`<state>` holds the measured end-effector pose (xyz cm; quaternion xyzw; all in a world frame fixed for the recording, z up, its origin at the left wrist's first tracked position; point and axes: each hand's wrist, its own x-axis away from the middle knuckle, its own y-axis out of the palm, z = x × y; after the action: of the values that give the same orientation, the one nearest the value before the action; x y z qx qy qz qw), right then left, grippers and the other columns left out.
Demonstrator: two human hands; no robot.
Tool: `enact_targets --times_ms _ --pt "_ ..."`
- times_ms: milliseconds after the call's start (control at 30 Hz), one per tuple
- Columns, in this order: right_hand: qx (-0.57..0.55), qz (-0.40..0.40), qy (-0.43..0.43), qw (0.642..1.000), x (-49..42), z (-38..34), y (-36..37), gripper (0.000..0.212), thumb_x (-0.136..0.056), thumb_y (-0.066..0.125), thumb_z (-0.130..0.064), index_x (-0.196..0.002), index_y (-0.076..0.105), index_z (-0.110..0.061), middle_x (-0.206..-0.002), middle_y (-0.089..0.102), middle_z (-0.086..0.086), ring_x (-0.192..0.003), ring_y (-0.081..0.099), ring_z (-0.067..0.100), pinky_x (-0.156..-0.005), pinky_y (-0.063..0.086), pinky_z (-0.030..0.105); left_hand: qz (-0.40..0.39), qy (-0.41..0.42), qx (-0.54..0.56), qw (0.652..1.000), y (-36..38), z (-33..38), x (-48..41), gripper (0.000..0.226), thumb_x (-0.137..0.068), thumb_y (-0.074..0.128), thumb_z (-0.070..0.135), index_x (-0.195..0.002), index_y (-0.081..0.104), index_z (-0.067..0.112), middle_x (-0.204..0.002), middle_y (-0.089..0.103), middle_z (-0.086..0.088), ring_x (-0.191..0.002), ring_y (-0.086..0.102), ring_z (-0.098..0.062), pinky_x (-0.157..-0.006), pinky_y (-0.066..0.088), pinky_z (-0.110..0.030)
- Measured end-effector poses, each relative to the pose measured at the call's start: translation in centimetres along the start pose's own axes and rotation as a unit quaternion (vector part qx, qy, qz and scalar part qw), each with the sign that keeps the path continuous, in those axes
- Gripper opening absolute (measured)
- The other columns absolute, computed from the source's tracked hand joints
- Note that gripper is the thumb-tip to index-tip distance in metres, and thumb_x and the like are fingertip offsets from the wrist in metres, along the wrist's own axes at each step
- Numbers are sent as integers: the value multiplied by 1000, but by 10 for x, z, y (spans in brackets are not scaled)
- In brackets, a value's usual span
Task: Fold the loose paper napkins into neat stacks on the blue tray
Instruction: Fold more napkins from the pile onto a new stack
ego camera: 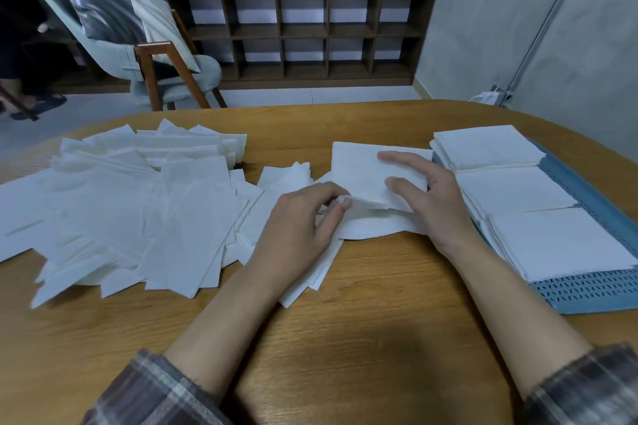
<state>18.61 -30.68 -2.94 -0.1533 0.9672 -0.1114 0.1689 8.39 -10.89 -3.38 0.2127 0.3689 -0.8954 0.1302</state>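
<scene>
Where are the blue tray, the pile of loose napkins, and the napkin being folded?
blue tray (593,290): head view, perforated near rim.
pile of loose napkins (138,203): head view, middle of the heap.
napkin being folded (359,166): head view, bare upper flap.

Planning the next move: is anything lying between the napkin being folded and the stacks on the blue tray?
Nothing visible does. The napkin lies right beside the blue tray; only the right hand resting on it is on that side, while the left hand pinches its near edge. The three stacks have nothing on top.
</scene>
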Motion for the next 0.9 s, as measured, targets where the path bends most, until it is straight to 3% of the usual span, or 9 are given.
enact_targets --times_ms 100,200,400,500,600,700,800,900 --pt "-15 -65 -28 997 5 -8 0 25 -92 71 -23 -116 79 -22 -121 76 -14 -123 64 3 -107 45 18 51 -1 41 998 1 2 1 11 -104 67 19 -101 78 19 -84 70 19 -82 66 -5 -72 47 -17" --pt "-2 -106 -25 994 9 -9 3 17 -89 84 -20 -106 81 -21 -110 79 -10 -111 71 8 -100 50 23 75 -15 85 993 1 5 2 12 -103 68 17 -104 80 17 -88 76 13 -83 71 -12 -72 54 -28" --pt "-11 -75 10 997 8 -10 5 8 -85 87 -23 -88 81 -27 -92 79 -13 -93 72 3 -88 49 18 53 -31 81 995 -2 7 1 16 -97 76 31 -110 76 22 -86 74 10 -84 70 -13 -74 54 -30" --pt "-79 -41 25 996 6 -10 1 8 -86 85 -18 -84 82 -25 -92 78 -7 -93 73 11 -87 52 26 36 -68 94 993 -9 6 -2 23 -89 85 32 -110 76 27 -96 76 17 -96 70 -5 -85 52 -15" --pt "-134 -1 63 989 4 -10 0 11 -86 83 -15 -80 83 -24 -93 78 -4 -94 74 17 -90 55 36 41 -88 113 989 -16 7 -4 20 -87 86 22 -104 77 28 -95 74 22 -94 66 -3 -84 44 -9" --pt "-211 26 99 972 2 -11 -1 6 -86 80 -11 -88 81 -17 -97 79 1 -95 75 20 -88 59 38 37 -127 176 975 -22 6 -6 20 -86 87 23 -103 78 30 -91 75 16 -91 69 -4 -81 49 -14" --pt "-282 27 113 953 0 -12 -3 17 -82 78 -13 -98 75 -6 -96 79 7 -90 76 21 -77 61 32 26 -137 217 966 -24 5 -9 21 -90 84 22 -109 78 28 -103 77 14 -97 70 -8 -79 55 -24" --pt "-297 4 121 947 1 -12 -5 18 -82 77 -13 -99 77 -8 -101 79 9 -93 76 22 -80 61 32 64 -138 236 960 -22 4 -9 25 -93 81 19 -116 73 26 -112 74 13 -96 69 -11 -68 52 -18"
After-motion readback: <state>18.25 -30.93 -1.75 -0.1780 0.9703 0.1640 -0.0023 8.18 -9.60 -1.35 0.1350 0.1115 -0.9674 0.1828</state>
